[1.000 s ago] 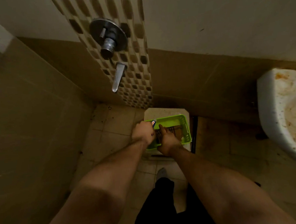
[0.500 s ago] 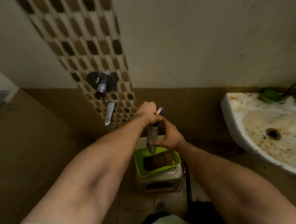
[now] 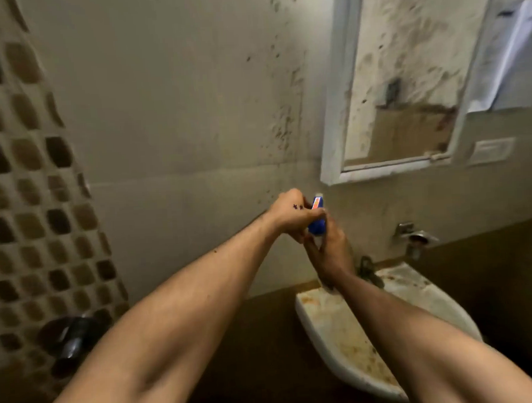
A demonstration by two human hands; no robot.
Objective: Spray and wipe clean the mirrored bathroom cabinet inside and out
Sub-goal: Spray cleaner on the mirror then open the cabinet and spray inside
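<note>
Blue spray bottle (image 3: 317, 226) with an orange-and-white top sits upright between both hands at arm's length. The left hand (image 3: 288, 214) has its fingers curled round the bottle's upper part from the left. The right hand (image 3: 332, 253) wraps it from below and the right, hiding the lower body. The mirrored cabinet (image 3: 400, 80) hangs on the wall up and to the right of the hands, well apart from them. Its white frame is grimy and its glass is blotched with stains. Below the right forearm is a dirty white sink (image 3: 308, 319), with a metal tap (image 3: 414, 236) on the wall above it. Dark spots speckle the wall (image 3: 285, 123) beside the cabinet. Far left runs a strip of brown mosaic tiles (image 3: 26, 183) with a blurred shower valve (image 3: 71, 338) low on it.
</note>
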